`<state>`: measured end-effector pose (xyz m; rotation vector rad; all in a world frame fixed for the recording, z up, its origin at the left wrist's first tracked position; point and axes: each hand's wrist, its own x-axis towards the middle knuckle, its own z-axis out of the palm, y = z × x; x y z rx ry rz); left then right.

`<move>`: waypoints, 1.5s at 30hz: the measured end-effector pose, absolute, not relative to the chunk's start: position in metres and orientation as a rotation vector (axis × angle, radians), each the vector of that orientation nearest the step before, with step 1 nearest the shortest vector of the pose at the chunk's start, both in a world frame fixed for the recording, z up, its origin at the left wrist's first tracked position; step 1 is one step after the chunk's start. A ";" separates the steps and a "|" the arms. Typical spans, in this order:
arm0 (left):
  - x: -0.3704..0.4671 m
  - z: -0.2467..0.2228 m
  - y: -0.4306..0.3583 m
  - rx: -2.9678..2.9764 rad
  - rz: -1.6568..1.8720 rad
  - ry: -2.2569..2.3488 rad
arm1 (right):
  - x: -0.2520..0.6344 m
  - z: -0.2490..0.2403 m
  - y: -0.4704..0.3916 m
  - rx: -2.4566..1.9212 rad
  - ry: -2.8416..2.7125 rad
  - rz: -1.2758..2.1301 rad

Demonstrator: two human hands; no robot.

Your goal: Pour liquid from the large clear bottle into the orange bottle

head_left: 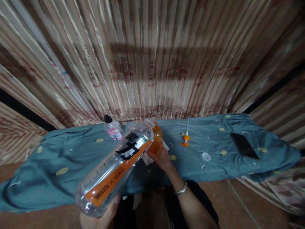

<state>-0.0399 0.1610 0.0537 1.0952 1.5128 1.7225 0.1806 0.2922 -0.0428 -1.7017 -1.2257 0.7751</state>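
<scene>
My left hand point(105, 214) is wrapped round the base of a large clear bottle point(116, 165) with an orange label. The bottle is tilted, its mouth end up and to the right, meeting the top of an orange see-through bottle point(156, 140). Around that orange bottle my right hand point(160, 156) is closed, with a silver bangle on the wrist. Whether liquid passes between the two I cannot tell. A white tissue point(147, 159) lies on the cloth beneath, partly hidden. To the right rests an orange pump top point(186, 139) with its white tube.
A small clear bottle point(113, 128) with a black cap stands at the back left. A white cap point(206, 156) and a black phone point(244, 145) lie to the right on the teal cloth point(83, 165). Behind hangs a patterned curtain point(152, 63).
</scene>
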 end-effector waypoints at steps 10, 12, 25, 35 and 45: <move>-0.040 0.048 0.157 1.040 1.739 1.559 | 0.183 -0.048 0.292 -1.704 -1.273 0.731; -0.043 0.047 0.155 1.046 1.706 1.590 | 0.184 -0.048 0.291 -1.710 -1.282 0.735; -0.037 0.057 0.150 0.983 1.702 1.585 | 0.188 -0.041 0.291 -1.703 -1.293 0.817; -0.036 0.060 0.154 1.002 1.722 1.536 | 0.187 -0.039 0.290 -1.712 -1.294 0.783; -0.033 0.061 0.150 0.990 1.709 1.559 | 0.187 -0.038 0.290 -1.723 -1.276 0.802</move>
